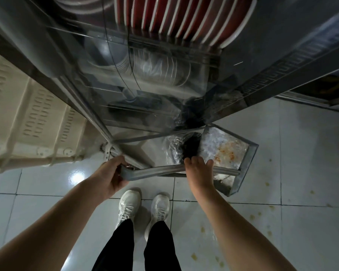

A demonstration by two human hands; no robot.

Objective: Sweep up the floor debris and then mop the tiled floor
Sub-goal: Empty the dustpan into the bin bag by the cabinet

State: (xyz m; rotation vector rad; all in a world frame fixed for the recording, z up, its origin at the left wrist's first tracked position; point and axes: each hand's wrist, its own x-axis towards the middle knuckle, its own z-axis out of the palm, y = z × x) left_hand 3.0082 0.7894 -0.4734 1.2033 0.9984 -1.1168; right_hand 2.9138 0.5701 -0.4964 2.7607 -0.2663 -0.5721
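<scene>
Sweeping stage, item one: a metal dustpan (225,153) sits on the tiled floor (311,173) at the foot of a glass-fronted cabinet (145,85), with crumpled plastic and dark debris (184,147) at its mouth. I log my left hand (111,177) clenched around the bent end of the pan's long handle (155,171). My right hand (199,171), fingers loosely spread, reaches over the handle onto the debris. Next move, as I judge it: push the debris fully into the pan. Yellowish stains (262,218) on the tiles await the mop.
</scene>
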